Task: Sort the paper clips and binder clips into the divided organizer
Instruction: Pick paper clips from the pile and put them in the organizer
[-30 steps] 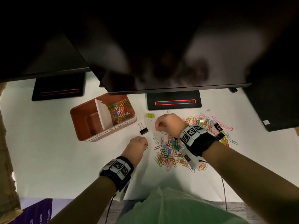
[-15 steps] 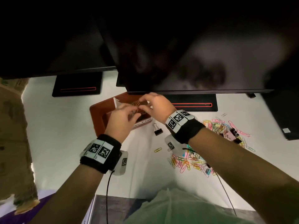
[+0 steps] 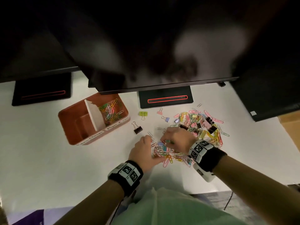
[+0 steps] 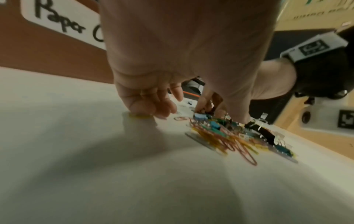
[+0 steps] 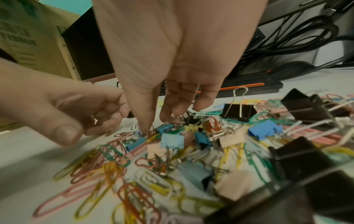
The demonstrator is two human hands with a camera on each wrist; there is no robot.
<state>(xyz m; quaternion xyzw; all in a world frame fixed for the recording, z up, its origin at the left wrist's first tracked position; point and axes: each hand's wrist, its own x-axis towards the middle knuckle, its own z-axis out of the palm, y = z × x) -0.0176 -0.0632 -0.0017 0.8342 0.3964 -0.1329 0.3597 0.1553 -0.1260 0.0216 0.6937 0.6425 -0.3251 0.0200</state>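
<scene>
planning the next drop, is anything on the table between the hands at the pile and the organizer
Nearly nothing. Both the left hand and right hand are at the clip pile. Between them and the organizer lies bare white table; only a lone black binder clip sits near that path, low and easy to pass over.

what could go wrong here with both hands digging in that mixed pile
1. The right hand is picking where paper clips and small binder clips are tangled in the pile, so a binder clip might ride along into the paper clip side of the organizer.
2. The left hand sweeps at the pile's edge; loose paper clips could scatter across the table.
3. The organizer's other compartment looks empty, so binder clips may get overlooked.
</scene>
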